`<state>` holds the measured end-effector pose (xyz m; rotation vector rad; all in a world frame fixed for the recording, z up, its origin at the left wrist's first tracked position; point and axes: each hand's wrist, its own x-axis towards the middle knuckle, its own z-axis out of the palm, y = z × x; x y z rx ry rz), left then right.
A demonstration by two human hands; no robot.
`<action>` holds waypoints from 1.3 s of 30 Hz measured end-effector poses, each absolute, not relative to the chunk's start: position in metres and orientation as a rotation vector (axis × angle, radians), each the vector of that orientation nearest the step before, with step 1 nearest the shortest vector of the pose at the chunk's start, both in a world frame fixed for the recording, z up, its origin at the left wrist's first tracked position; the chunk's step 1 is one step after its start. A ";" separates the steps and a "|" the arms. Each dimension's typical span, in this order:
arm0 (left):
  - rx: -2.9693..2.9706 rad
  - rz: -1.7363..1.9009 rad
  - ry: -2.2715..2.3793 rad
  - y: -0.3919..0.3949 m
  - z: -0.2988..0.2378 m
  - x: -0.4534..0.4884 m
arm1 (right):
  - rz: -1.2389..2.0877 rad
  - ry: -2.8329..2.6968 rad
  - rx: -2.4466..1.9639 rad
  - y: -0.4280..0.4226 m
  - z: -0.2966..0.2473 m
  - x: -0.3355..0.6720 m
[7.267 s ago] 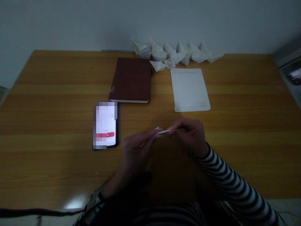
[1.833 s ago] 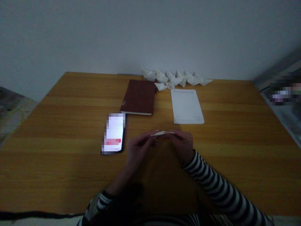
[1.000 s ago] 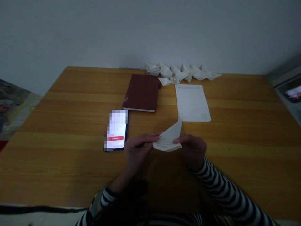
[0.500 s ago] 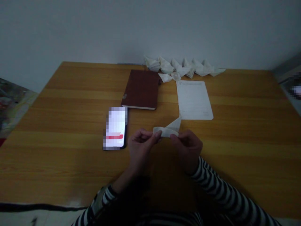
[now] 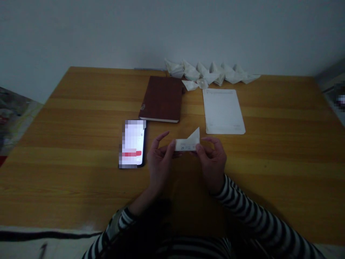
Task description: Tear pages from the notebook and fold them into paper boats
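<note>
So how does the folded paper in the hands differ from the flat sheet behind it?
The folded paper is held off the table between the left hand and the right hand; the flat sheet lies untouched on the table. The folded paper is creased into a small strip with a triangular peak; the flat sheet is a full, unfolded rectangle. The folded paper looks much smaller. Both are pale printed paper.

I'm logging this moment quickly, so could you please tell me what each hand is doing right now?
Left hand: fingers pinch the left end of the folded paper, forefinger lifted.
Right hand: fingers closed on the paper's right end.
</note>
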<state>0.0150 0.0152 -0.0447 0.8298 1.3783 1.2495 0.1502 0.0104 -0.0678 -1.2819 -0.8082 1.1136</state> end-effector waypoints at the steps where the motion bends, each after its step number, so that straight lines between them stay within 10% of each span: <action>1: 0.868 1.241 1.359 0.016 -0.045 0.014 | 1.113 -0.810 -1.275 0.011 -0.068 0.151; 13: 0.956 1.129 1.436 0.019 -0.042 0.012 | 1.412 -0.929 -1.153 0.024 -0.076 0.166; 39: 1.921 0.537 1.773 0.032 -0.062 -0.004 | 0.750 -2.200 -1.515 0.050 -0.065 0.200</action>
